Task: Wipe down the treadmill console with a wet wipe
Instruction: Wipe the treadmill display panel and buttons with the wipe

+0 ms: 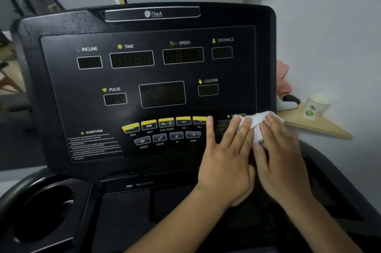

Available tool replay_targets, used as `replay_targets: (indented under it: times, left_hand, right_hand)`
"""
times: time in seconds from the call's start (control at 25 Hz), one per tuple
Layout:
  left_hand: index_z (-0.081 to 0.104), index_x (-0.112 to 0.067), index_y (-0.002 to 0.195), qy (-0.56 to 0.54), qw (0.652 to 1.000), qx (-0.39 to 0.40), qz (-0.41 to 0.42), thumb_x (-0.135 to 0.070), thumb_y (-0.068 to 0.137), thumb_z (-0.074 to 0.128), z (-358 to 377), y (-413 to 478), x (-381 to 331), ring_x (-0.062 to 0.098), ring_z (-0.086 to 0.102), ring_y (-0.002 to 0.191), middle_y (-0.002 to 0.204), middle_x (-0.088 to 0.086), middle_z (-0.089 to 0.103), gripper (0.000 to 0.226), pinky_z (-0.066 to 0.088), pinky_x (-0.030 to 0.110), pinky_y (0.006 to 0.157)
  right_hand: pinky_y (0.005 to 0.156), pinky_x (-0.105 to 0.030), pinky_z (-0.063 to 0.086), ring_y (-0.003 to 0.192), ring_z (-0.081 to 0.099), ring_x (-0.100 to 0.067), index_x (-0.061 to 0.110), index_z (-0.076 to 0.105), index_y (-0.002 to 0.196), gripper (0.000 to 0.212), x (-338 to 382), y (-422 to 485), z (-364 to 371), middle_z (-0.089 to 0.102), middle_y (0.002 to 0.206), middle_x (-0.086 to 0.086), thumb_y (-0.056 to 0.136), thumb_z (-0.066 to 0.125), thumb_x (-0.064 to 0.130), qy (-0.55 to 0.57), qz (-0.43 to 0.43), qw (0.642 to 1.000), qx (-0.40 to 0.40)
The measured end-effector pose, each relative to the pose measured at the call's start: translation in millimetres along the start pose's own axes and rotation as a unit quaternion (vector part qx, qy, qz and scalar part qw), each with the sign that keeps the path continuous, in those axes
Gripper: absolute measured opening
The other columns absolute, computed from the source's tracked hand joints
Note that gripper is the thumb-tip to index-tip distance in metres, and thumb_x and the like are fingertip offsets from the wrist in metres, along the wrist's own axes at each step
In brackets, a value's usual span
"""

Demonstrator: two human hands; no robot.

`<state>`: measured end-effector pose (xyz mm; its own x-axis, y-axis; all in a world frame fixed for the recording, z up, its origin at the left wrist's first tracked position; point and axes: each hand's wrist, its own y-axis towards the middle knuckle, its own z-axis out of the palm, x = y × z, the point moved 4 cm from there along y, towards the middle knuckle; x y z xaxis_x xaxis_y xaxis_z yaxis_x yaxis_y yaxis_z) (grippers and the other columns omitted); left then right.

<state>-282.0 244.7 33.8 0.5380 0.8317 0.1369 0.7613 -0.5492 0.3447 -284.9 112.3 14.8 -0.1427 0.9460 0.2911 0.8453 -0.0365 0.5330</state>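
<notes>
Under the fingertips of both hands, a white wet wipe (256, 124) lies crumpled against the lower right corner of the treadmill console (61, 108). The left hand (225, 155) lies flat on the panel with straight, slightly spread fingers. Its middle and ring fingers press the wipe's left edge, and its forefinger reaches up beside the last of the yellow buttons (166, 122). The right hand (282, 149), touching the left along the thumb side, also lies spread out with its fingers over the wipe's right half. It is somewhat blurred, so how its thumb sits against the cloth cannot be told.

Just above the left hand's fingertips, a caution label (237, 115) is mostly covered. To the left of that hand run the yellow buttons with grey ones beneath them. Above both hands are dark display windows marked calorie, pulse, speed, time, incline and distance.

Beyond the right hand, off the console's edge, a paper cup (315, 106) stands on a wooden shelf (321, 129). Far left of and below the hands sits a round cup holder (41, 215).
</notes>
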Motion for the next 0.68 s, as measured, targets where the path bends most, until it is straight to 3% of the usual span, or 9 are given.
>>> replay_targets:
  times: [0.08,0.24,0.48,0.68]
  left_hand:
    - [0.032,-0.012,0.152,0.003,1.000,0.017,0.002,-0.037,0.091,0.028,6.2,-22.1,5.4,0.024,0.005,0.152,0.163,0.006,0.016,0.066,-0.003,0.068,0.114]
    - [0.035,-0.013,0.151,0.020,1.000,-0.023,-0.008,-0.037,0.095,0.025,-3.7,-15.3,13.4,0.022,0.015,0.151,0.161,0.005,0.025,0.062,-0.005,0.067,0.115]
    - [0.043,-0.014,0.147,-0.020,0.999,-0.018,-0.032,-0.036,0.093,0.032,2.3,-41.8,21.2,0.021,0.017,0.150,0.160,0.004,0.028,0.059,0.002,0.069,0.114]
    - [0.033,-0.016,0.152,-0.013,0.997,-0.035,-0.063,-0.036,0.097,0.030,-5.9,-42.4,47.8,0.020,0.014,0.151,0.162,0.002,0.022,0.058,0.001,0.069,0.114]
  right_hand:
    - [0.113,-0.061,0.025,0.146,0.019,-0.018,0.009,0.041,0.144,0.051,6.6,-24.7,7.6,0.028,0.157,-0.005,0.098,0.030,0.029,-0.006,0.002,1.000,0.025]
    - [0.116,-0.060,0.014,0.148,0.016,-0.018,0.010,0.037,0.146,0.053,17.5,3.5,3.7,0.026,0.159,-0.005,0.098,0.028,0.031,-0.025,-0.019,0.999,0.034]
    - [0.115,-0.063,0.011,0.148,0.012,-0.014,0.015,0.027,0.150,0.057,31.4,-36.8,14.1,0.020,0.160,-0.001,0.100,0.019,0.041,-0.045,0.008,0.997,0.061]
    - [0.117,-0.059,0.004,0.149,0.007,-0.014,0.015,0.023,0.151,0.059,56.5,-7.8,12.3,0.015,0.161,0.000,0.100,0.016,0.044,-0.040,-0.009,0.997,0.061]
